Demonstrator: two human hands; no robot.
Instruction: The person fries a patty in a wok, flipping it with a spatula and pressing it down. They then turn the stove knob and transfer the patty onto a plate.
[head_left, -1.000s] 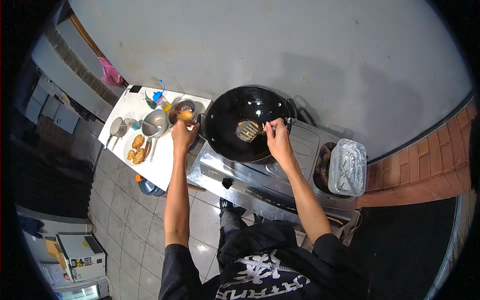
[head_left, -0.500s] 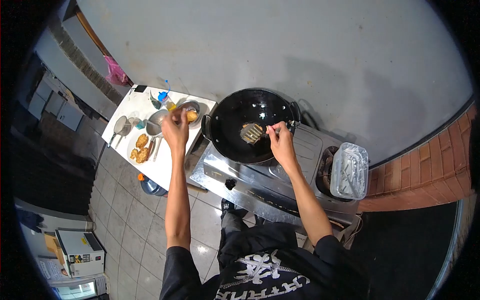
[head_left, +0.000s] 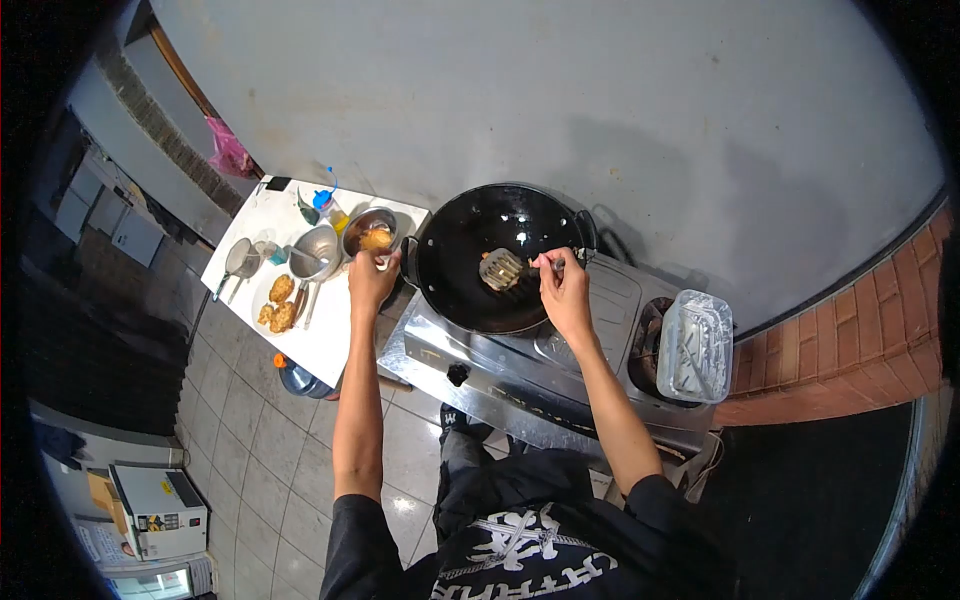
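A black wok (head_left: pixel 455 290) sits on the stove. My right hand (head_left: pixel 565 285) is closed on the handle of a slotted spatula (head_left: pixel 500 269), whose head lies low inside the wok with some light food under or beside it. At the near edge of a metal bowl (head_left: pixel 358 222) holding orange-yellow food (head_left: pixel 377 238), my left hand (head_left: pixel 373 277) has its fingers bent together. Whether those fingers grip the bowl's rim or something small cannot be made out.
On the white table (head_left: pixel 322 345) stand a second metal bowl (head_left: pixel 314 240), a plate with fried pieces (head_left: pixel 281 288), a strainer (head_left: pixel 241 258) and a blue-capped bottle (head_left: pixel 330 207). A clear plastic tub (head_left: pixel 697 345) rests at the stove's right. A water jug (head_left: pixel 300 377) is below the table.
My left hand has moved right and down, from over the space between the two bowls to the near edge of the right bowl. The spatula head has shifted slightly left in the wok.
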